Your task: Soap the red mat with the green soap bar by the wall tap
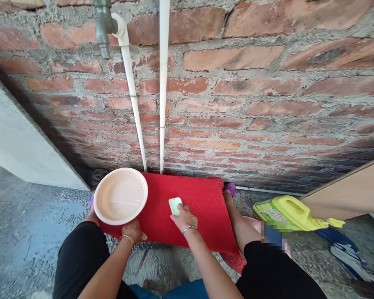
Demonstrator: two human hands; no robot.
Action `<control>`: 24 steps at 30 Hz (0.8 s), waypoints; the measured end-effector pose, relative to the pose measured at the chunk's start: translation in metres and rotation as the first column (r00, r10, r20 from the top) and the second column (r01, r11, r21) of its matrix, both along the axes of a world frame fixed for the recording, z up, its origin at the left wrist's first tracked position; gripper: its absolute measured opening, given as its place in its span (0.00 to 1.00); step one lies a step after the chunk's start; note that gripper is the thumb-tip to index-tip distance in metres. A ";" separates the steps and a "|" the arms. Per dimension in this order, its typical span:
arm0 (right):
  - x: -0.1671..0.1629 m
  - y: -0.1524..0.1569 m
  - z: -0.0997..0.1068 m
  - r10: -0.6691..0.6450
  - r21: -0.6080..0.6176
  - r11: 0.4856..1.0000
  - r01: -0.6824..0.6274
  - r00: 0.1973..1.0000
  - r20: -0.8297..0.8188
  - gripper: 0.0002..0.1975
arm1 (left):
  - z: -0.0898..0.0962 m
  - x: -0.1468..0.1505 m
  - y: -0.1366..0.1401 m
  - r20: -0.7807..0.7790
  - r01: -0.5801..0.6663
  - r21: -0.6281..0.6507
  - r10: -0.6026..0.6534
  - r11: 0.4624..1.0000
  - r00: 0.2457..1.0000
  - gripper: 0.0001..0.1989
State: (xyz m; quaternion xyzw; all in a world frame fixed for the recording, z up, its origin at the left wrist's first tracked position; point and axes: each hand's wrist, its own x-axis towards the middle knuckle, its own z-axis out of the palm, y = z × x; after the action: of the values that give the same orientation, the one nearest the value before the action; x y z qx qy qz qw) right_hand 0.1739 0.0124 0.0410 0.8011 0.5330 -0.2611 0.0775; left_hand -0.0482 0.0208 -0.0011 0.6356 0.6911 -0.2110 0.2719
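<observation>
My right hand (184,218) is closed around a pale green bar of soap (175,205), holding it on a red mat (202,207). The mat lies spread between my knees. At its left end is a cream plastic basin (121,196), tilted a little towards me, with its inside showing. My left hand (133,231) is by the basin's near rim, at the mat's front edge. Its thumb points right, while the other fingers are hidden beside or under the basin, so its grip is unclear.
A brick wall (230,99) rises just beyond the mat, with white pipes (163,91) and a tap (103,29). To the right, a yellow detergent jug (286,211) lies on its side near blue-and-white shoes (350,257). A grey slab (34,137) stands left, above wet concrete floor (40,232).
</observation>
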 end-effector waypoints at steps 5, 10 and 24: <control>0.004 0.006 0.004 -0.043 0.012 0.999 0.043 0.998 0.040 0.22 | 0.001 0.000 0.000 -0.004 0.003 -0.028 -0.003 1.000 1.000 0.36; -0.053 0.033 -0.002 0.172 0.056 0.984 -0.169 0.983 -0.058 0.24 | 0.010 0.003 0.002 0.008 -0.039 -0.051 0.039 0.998 0.999 0.35; -0.023 0.039 -0.003 0.069 0.072 0.995 -0.069 0.998 0.005 0.22 | 0.006 0.001 0.003 0.001 -0.037 -0.046 0.037 0.998 0.999 0.35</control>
State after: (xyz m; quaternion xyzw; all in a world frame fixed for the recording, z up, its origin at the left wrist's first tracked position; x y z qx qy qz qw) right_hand 0.1505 0.0511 0.0375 0.7847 0.5695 -0.2378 0.0579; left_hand -0.0472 0.0241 0.0052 0.6165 0.6974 -0.2212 0.2911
